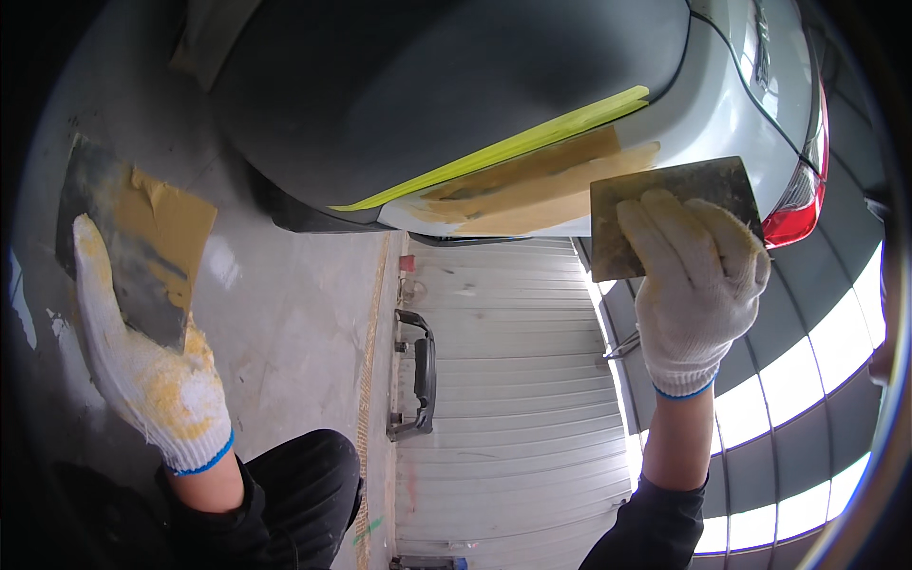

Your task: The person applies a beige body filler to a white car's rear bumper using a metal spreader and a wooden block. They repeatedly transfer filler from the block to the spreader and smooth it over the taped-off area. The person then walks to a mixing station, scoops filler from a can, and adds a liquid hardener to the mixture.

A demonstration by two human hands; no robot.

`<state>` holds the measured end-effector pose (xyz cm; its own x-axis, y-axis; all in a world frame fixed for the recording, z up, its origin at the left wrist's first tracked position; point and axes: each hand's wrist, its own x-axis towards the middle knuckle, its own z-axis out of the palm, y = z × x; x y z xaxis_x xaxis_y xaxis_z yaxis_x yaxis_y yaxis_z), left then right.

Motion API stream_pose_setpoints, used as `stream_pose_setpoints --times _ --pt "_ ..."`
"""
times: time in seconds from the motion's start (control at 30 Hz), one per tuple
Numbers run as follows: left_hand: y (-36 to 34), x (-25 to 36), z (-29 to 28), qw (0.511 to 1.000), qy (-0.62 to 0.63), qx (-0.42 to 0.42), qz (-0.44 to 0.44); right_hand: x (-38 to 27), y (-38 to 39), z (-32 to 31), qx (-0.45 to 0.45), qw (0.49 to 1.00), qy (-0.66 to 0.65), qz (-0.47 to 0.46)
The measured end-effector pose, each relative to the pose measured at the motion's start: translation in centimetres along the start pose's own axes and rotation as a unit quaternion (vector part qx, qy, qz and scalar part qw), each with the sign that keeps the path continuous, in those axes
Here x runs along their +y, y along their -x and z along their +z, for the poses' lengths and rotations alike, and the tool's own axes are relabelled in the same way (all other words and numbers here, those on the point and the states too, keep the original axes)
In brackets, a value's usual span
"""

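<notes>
My right hand point(698, 285), in a white knit glove, grips a flat metal spreader blade point(676, 195) held against the silver car body point(722, 104), beside a patch of tan filler point(532, 190) under a strip of yellow-green masking tape point(503, 147). My left hand point(142, 361), in a filler-stained white glove, holds a dark flat board point(114, 237) loaded with tan filler putty point(171, 228), out to the left and apart from the car.
A red tail light point(798, 204) sits right of the spreader. The dark masked car panel point(427, 85) fills the top. Grey concrete floor point(294, 323), a pale corrugated wall point(513, 380), a dark bumper part point(418, 370) and bright wall lights point(807, 380) lie beyond.
</notes>
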<state>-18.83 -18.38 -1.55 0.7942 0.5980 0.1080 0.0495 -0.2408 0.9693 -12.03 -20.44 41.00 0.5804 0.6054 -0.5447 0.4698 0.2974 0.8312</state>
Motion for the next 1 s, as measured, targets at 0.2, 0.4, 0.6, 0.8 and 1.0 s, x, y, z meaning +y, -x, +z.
stream_pose_setpoints --times 0.2,0.4,0.6,0.8,1.0 --pt "0.7 0.1 0.5 0.997 0.072 0.018 -0.022 0.1 -1.0 0.7 0.007 1.0 0.016 -0.018" --pt "0.9 0.2 0.7 0.997 0.068 0.014 -0.029 -0.4 -1.6 1.9 -0.001 1.0 -0.009 -0.025" --pt "1.0 -0.2 0.6 1.0 -0.005 0.006 0.02 -0.7 -2.5 2.0 -0.029 0.999 -0.001 -0.025" --pt "1.0 0.3 0.9 0.998 0.059 0.015 -0.025 -1.1 -2.7 1.7 -0.052 0.998 -0.024 0.001" --pt "0.1 1.5 0.0 0.993 0.103 0.013 -0.05 -1.3 -1.9 1.2 -0.057 0.998 -0.016 0.011"
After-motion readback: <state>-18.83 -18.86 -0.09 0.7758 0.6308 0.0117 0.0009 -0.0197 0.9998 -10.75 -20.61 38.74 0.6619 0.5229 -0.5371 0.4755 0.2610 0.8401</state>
